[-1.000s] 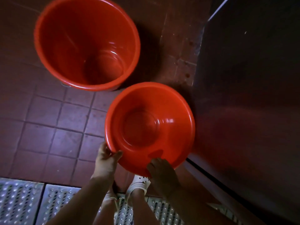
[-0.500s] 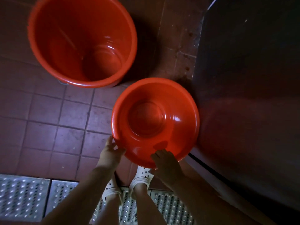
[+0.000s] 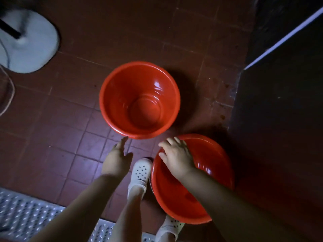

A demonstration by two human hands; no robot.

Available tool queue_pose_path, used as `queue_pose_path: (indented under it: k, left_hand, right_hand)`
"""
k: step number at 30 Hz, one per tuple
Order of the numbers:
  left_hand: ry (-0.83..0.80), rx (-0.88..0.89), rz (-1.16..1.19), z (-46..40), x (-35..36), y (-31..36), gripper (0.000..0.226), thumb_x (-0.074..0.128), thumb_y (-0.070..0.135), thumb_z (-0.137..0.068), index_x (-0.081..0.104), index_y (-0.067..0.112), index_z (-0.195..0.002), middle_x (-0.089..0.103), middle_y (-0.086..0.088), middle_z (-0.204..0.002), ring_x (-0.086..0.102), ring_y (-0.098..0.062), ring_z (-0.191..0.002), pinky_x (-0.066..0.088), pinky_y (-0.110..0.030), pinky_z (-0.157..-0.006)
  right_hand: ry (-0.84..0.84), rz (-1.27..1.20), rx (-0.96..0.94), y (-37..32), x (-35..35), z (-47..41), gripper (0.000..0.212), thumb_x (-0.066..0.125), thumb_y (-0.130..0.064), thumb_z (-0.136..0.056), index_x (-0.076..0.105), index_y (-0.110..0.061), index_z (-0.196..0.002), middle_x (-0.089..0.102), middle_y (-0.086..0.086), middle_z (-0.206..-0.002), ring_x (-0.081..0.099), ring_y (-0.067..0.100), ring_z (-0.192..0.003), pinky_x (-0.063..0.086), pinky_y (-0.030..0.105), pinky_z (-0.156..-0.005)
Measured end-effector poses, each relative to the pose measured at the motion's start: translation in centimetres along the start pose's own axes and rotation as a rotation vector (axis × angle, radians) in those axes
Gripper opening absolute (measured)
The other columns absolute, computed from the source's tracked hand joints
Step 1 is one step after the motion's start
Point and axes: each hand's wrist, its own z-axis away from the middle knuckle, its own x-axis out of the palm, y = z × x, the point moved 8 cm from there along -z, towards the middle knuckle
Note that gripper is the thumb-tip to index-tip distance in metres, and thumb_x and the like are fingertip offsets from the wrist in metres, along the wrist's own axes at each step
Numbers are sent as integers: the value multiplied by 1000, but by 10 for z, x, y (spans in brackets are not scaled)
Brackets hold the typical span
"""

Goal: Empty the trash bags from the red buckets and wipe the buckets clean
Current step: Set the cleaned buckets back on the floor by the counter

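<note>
- Judging from both red buckets, the bag-emptying looks done: neither the far bucket (image 3: 139,100) at the frame's centre nor the near bucket (image 3: 192,179) at lower right shows any liner or rubbish.
- Wiping looks finished or close to it; no cloth is visible, and both interiors shine, though the dim light hides any remaining smears.
- The right hand (image 3: 176,156) lies over the near bucket's upper-left rim with fingers spread; whether they curl round the rim I cannot tell.
- The left hand (image 3: 118,158) is loose and holds nothing, fingertips just beside the far bucket's lower rim.
- Both buckets are glossy moulded plastic, round, tapering, with rolled rims.
- The floor (image 3: 57,137) is matte dark-red tile; studded metal grating (image 3: 26,215) runs along the lower left.
</note>
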Motion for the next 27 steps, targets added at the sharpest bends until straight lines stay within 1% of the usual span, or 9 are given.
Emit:
queue_pose_path:
  k: [5,7,10,12,13,15,18,24,27]
  left_hand:
    - [-58,125,-313,-58,11,-9,70,56,10,-88,24,19,-149,27,-8,-153,31,-29,-136,35,-40,-106]
    - [-87,117,-366,-70,19,-18,70,53,11,-90,17,19,-150,18,-8,-156,32,-29,-136,36,-38,-107]
    - [-129,126,-425,-74,32,-23,70,48,15,-93,8,18,-151,3,-11,-156,33,-31,-135,41,-37,-103]
    - [-176,130,-454,-73,42,-22,71,45,20,-96,0,18,-151,-12,-11,-156,20,-32,-142,36,-35,-108]
    - [-201,138,-460,-74,47,-20,71,43,21,-97,-4,19,-150,-19,-11,-155,13,-32,-144,31,-35,-110]
    - [-236,171,-467,-78,55,-8,70,39,22,-98,-9,21,-149,-23,-12,-155,9,-33,-145,26,-36,-113]
    - [-239,246,-499,-91,66,22,70,36,16,-98,-12,22,-149,-20,-12,-156,14,-32,-144,36,-35,-110]
    - [-272,453,-588,-108,100,86,84,49,13,-93,-13,27,-148,-13,-11,-157,3,-30,-146,28,-41,-114]
    - [-270,551,-559,-107,117,114,74,42,9,-94,-3,24,-150,-7,-13,-158,11,-32,-145,33,-40,-112]
  right_hand:
    - [-59,42,-48,-10,53,-90,35,58,-33,-87,56,-21,-120,56,-1,-122,46,21,-118,25,33,-100]
    - [-110,103,-59,-6,75,-109,41,60,-39,-85,56,-22,-122,58,-4,-121,48,18,-117,25,32,-105]
    - [-173,252,-81,1,94,-115,29,70,-52,-70,71,-29,-87,68,-11,-88,63,10,-93,41,26,-96]
    - [-157,263,-104,5,93,-118,28,74,-56,-61,71,-31,-72,67,-13,-72,65,7,-79,48,24,-86]
    - [-146,277,-102,12,90,-119,26,73,-54,-64,72,-30,-74,68,-12,-74,65,8,-80,48,25,-88]
    - [-188,225,-117,32,90,-123,27,61,-44,-81,70,-25,-97,70,-4,-98,62,18,-99,36,34,-103]
    - [-268,171,-54,73,79,-133,37,46,-39,-91,59,-22,-121,60,2,-122,49,24,-118,13,36,-110]
    - [-212,140,74,150,46,-122,40,48,-41,-92,54,-25,-128,57,-1,-131,44,20,-126,0,33,-113]
    - [-146,90,160,177,33,-104,34,46,-38,-92,59,-26,-121,60,-3,-126,47,18,-122,1,33,-111]
